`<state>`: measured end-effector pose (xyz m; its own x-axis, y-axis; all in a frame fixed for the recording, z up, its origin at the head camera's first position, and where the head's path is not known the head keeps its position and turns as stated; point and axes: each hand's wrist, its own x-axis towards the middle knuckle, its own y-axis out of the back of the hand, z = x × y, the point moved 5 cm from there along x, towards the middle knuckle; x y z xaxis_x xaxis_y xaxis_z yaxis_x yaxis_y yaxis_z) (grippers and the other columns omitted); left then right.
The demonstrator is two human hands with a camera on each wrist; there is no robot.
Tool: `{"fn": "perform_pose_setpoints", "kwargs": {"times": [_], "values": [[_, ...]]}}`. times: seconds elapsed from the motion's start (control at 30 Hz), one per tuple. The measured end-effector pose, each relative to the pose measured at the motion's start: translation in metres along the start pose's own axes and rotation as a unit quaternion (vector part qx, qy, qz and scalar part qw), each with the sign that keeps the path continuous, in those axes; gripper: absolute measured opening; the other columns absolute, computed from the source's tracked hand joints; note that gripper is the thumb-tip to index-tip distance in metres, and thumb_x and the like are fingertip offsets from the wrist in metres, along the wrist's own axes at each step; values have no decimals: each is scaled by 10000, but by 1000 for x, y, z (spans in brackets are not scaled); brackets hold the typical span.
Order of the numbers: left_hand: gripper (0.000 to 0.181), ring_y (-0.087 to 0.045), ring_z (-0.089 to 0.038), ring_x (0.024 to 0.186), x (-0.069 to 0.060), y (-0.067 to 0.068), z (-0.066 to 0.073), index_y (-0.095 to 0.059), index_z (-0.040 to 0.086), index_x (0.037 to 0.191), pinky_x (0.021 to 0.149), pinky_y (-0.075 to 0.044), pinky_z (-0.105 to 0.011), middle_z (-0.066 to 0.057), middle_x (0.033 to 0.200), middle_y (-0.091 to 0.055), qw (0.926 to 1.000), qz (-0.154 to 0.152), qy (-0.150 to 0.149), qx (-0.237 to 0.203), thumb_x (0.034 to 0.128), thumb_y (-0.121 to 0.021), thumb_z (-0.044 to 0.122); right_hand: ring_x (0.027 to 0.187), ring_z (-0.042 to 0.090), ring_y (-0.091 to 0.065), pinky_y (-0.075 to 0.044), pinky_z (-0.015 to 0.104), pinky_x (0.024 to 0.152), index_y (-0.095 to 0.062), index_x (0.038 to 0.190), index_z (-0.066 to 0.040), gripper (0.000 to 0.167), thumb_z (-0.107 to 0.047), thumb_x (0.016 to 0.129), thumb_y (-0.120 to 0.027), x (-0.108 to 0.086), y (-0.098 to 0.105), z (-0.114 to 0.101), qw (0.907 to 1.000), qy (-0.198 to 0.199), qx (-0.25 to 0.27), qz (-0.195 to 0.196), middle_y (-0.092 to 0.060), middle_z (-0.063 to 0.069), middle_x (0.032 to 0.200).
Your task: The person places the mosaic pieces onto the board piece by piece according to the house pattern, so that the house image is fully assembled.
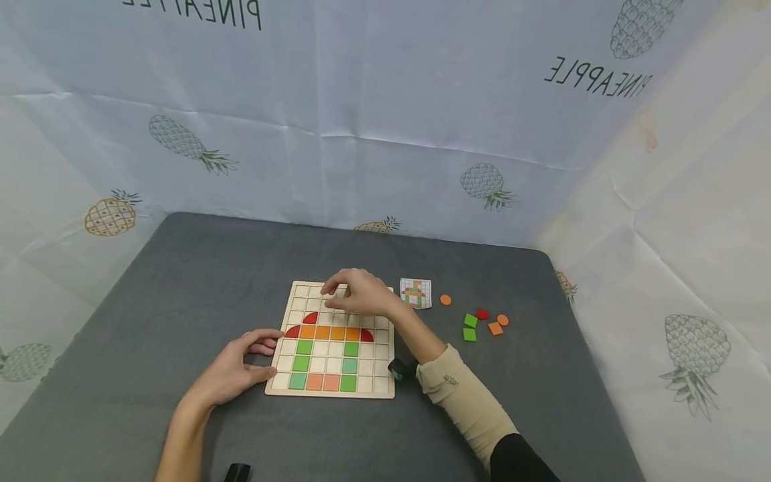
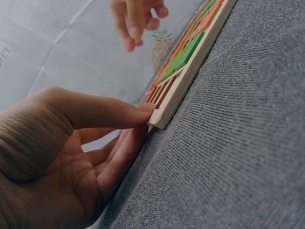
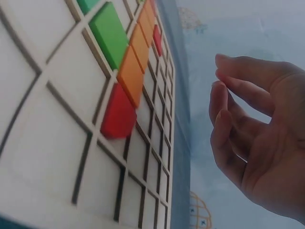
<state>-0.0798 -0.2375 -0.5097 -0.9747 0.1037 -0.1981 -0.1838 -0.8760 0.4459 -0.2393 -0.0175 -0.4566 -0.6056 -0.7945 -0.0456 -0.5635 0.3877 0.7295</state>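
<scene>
A wooden grid board [image 1: 379, 365] lies flat on the table, partly filled with green squares [image 1: 300, 363], a row of orange squares [image 1: 322, 333], and red rounded pieces [image 1: 310, 318]. My left hand [image 1: 225, 371] touches the board's left edge; in the left wrist view its thumb [image 2: 128, 114] rests on the rim near a corner. Above the board's upper part hovers my right hand [image 1: 361, 293], thumb and forefinger apart with no piece visible between them. In the right wrist view the right hand [image 3: 267, 129] has loosely bent fingers, away from the board's surface.
Right of the board lies a small pattern card [image 1: 415, 293]. Farther right are loose pieces: an orange disc [image 1: 446, 299], green squares [image 1: 470, 334], a red piece [image 1: 482, 313] and an orange square [image 1: 495, 329]. A pineapple-print cloth [image 1: 385, 100] hangs behind the grey table [image 1: 253, 268].
</scene>
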Motion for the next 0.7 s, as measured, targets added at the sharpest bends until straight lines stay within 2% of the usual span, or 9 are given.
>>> {"fn": "perform_pose_setpoints", "kwargs": {"times": [0.23,0.43,0.7], "values": [[670,-600,-288,1195,0,1,-1,-556,-54,1488,797,-610,-245,-215,1331,-613,9999,-24,-130,-54,882,-839,-18,837,159,-710,-556,236,741,-770,1294,-73,301,-216,1029,-762,-22,15,12,9997,-8,42,255,-765,83,1254],[674,-605,-289,1203,-1,2,-2,-545,-65,1493,802,-607,-244,-222,1348,-615,9999,-43,-153,-40,889,-840,-11,796,91,-678,-563,242,745,-777,1281,-79,298,-230,1024,-771,-43,28,22,9988,-98,9,484,-757,85,1229],[654,-602,-231,1167,-1,1,-1,-570,-39,1481,812,-605,-239,-208,1329,-613,9998,-38,-181,-94,888,-842,1,726,139,-647,-501,248,631,-784,1255,-62,302,-229,1004,-795,-83,45,36,9955,-401,-84,856,-758,109,1184]]}}
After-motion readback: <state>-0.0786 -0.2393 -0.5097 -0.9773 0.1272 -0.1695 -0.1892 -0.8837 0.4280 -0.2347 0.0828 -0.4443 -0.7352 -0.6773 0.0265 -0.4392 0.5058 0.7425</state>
